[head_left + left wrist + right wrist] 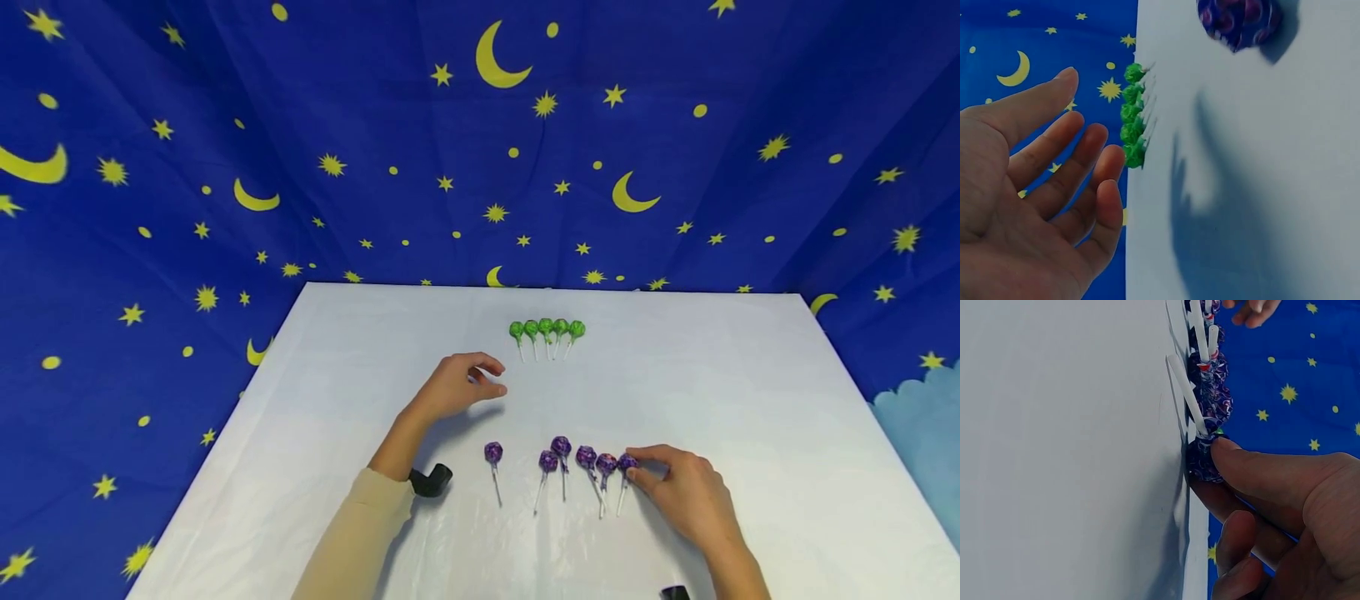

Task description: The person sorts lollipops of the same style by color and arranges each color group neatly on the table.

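Note:
My right hand [688,493] pinches the rightmost purple-wrapped lollipop [627,463] by its head, between thumb and index finger; in the right wrist view that lollipop [1202,461] has its white stick pointing away. Several other purple lollipops [586,457] lie in a loose row to its left, sticks toward me. One purple lollipop [492,452] lies apart at the left end. Over the table, my left hand [459,385] hovers with fingers loosely bent and nothing in it. Beyond it, several green lollipops [546,327] lie side by side in a fan; the left wrist view shows them [1132,114] too.
The white table [712,367] runs back to a blue curtain [420,125] with yellow moons and stars. A black strap mount [431,481] sits at the left wrist, and another black piece [674,592] shows by the right wrist.

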The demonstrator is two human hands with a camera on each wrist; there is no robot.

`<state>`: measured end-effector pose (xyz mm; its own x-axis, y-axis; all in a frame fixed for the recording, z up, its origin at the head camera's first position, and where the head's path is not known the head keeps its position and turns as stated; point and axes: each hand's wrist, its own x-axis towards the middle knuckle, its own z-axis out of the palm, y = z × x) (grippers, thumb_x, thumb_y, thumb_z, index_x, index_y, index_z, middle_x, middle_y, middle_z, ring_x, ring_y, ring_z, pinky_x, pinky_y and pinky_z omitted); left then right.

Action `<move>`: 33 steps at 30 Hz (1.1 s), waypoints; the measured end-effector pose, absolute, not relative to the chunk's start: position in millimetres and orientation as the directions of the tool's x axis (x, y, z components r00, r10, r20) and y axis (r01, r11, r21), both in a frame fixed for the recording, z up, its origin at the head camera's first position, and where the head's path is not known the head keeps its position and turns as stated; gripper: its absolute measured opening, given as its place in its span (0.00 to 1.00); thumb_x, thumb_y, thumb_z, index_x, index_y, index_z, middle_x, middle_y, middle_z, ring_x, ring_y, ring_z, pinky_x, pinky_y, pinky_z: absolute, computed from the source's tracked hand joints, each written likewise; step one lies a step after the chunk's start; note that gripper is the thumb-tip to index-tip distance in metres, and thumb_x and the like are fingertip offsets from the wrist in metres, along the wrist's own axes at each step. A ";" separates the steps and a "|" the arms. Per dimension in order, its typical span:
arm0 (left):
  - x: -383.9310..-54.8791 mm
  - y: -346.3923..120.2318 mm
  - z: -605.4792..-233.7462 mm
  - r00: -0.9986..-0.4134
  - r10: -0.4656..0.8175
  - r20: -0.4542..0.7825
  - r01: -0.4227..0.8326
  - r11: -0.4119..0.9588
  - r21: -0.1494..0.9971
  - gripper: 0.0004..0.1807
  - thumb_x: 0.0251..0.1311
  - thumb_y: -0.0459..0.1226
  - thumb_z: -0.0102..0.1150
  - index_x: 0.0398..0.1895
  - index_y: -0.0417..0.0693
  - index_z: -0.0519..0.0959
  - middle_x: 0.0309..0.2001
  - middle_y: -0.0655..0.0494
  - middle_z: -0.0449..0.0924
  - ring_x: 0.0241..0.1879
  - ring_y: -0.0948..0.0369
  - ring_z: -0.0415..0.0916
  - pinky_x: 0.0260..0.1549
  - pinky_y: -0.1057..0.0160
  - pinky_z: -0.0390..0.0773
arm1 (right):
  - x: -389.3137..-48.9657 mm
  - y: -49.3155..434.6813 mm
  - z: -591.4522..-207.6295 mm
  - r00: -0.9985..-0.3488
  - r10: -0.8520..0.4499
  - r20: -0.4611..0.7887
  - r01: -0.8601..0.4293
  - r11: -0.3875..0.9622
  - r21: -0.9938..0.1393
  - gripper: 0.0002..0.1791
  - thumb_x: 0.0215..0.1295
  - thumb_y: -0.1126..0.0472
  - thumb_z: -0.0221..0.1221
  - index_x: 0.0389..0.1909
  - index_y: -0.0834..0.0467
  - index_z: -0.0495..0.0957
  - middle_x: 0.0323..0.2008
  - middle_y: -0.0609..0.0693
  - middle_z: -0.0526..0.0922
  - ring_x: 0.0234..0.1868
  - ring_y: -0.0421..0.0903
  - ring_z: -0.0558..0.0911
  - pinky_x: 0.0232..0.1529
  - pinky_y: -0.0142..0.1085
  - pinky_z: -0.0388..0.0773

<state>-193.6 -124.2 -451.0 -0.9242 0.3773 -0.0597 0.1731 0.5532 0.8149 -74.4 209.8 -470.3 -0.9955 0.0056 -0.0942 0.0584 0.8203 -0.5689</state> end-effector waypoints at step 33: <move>-113.4 -122.0 -470.0 -0.888 0.452 -0.081 0.262 0.645 0.717 0.22 0.48 0.44 0.74 0.48 0.50 0.83 0.36 0.65 0.79 0.33 0.64 0.73 0.33 0.66 0.73 | -74.5 211.8 -471.4 -0.995 0.016 -0.096 0.069 0.814 -0.576 0.16 0.55 0.52 0.69 0.45 0.49 0.85 0.20 0.43 0.77 0.18 0.42 0.71 0.19 0.39 0.63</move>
